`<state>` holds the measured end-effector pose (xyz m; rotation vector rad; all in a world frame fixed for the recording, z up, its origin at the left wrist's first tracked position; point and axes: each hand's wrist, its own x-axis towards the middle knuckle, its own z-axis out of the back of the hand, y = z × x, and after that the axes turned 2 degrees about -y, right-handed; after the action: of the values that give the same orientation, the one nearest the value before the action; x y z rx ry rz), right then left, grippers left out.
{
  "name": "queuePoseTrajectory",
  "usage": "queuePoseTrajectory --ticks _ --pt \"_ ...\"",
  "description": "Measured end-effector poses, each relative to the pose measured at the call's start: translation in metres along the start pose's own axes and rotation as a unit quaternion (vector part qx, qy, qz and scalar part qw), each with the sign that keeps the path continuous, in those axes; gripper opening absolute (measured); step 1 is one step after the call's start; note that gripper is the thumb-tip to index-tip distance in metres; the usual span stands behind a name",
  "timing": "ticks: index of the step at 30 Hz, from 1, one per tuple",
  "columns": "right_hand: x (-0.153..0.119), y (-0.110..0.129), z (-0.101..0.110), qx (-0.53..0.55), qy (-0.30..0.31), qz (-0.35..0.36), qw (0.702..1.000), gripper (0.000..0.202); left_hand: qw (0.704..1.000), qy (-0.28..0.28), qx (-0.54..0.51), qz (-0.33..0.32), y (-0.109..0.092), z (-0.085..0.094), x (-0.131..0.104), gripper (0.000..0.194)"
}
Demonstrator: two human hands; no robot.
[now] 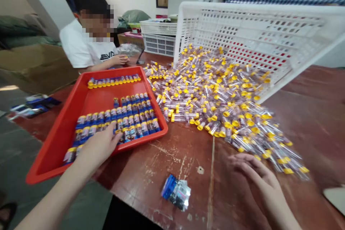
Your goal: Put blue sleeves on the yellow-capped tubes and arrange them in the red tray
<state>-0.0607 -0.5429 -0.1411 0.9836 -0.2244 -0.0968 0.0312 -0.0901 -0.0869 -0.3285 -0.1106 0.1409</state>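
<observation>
My left hand [101, 144] reaches into the red tray [101, 95], its fingers closed around a small yellow-capped tube [118, 132] among the rows. Blue-labelled tubes with yellow caps [132, 120] stand side by side in several rows there, and another row [114, 81] lies along the tray's far side. Over the table, my right hand [256, 170] is slightly blurred, its fingers stretched out and holding nothing. It is close to the near edge of a large pile of clear tubes with yellow caps [210, 95]. Between my hands lies a small stack of blue and silver packets [176, 191].
A white perforated crate [242, 25] lies tipped on its side behind the pile. Across the table sits a person in a white shirt [81, 45]. More blue packets [35, 105] lie left of the tray. White baskets [159, 39] stand at the back.
</observation>
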Motion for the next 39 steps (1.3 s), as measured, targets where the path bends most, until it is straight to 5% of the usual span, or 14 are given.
queuePoseTrajectory --ticks 2,4,6,8,12,18,25,30,34,39 --pt "0.021 -0.015 0.013 -0.184 -0.055 0.032 0.981 0.030 0.987 -0.094 0.069 -0.108 -0.019 -0.002 -0.024 0.033" --pt "0.039 -0.025 0.019 -0.282 -0.063 0.047 0.956 0.030 0.942 -0.130 0.065 -0.302 -0.043 -0.015 -0.056 0.025" --pt "0.049 -0.028 0.014 -0.367 -0.045 0.067 0.927 0.030 0.883 -0.063 -0.002 -0.465 -0.065 -0.038 -0.089 0.021" --pt "0.052 -0.026 0.003 -0.438 -0.029 0.081 0.895 0.029 0.854 0.001 -0.005 -0.521 -0.080 -0.065 -0.117 0.015" --pt "0.048 -0.019 -0.011 -0.530 -0.028 0.082 0.844 0.019 0.855 0.049 0.046 -0.515 -0.081 -0.092 -0.143 0.021" --pt "0.046 -0.019 -0.006 -0.559 -0.031 0.080 0.825 0.021 0.860 0.036 -0.022 -0.508 -0.076 -0.084 -0.140 0.021" --pt "0.009 -0.023 0.007 -0.423 -0.001 0.130 0.897 0.031 0.902 0.140 -0.099 -0.396 -0.081 -0.088 -0.133 0.011" --pt "-0.036 0.002 -0.016 -0.073 0.117 0.041 0.990 0.031 0.918 0.246 -0.164 -0.264 -0.087 -0.083 -0.119 0.014" --pt "-0.059 0.030 -0.040 0.075 0.141 -0.025 0.987 0.018 0.921 0.278 -0.151 -0.229 -0.091 -0.082 -0.115 0.020" --pt "-0.059 0.031 -0.048 0.080 0.183 0.004 0.980 0.013 0.897 0.301 -0.181 -0.267 -0.090 -0.075 -0.112 0.009"
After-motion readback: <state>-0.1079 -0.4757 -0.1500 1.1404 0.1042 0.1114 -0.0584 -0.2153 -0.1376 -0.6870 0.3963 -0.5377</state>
